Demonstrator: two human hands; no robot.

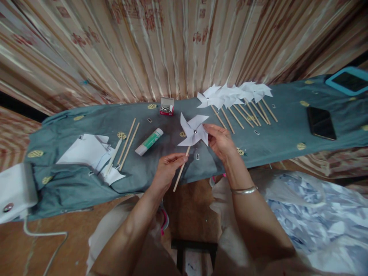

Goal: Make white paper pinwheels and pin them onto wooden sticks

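Observation:
A white paper pinwheel (189, 132) with a silver pin at its centre is held up over the front of the table. My left hand (168, 168) pinches its wooden stick just below the blades. At the right side, the fingers of my right hand (220, 140) are closed on the edge of one paper blade. Behind my right hand lies a row of several finished-looking paper pinwheels (234, 95), blades overlapping and sticks pointing toward me. A small red box of metal pins (166, 107) stands open behind the held pinwheel. The green and white glue stick (149, 142) lies left of it.
Two loose wooden sticks (129, 145) lie left of the glue stick, beside a white pen-like stick (114, 156) and paper pieces (83, 151). A white appliance (17, 191) with a cord is far left. At right are a phone (321, 122) and a blue-framed tablet (349, 81).

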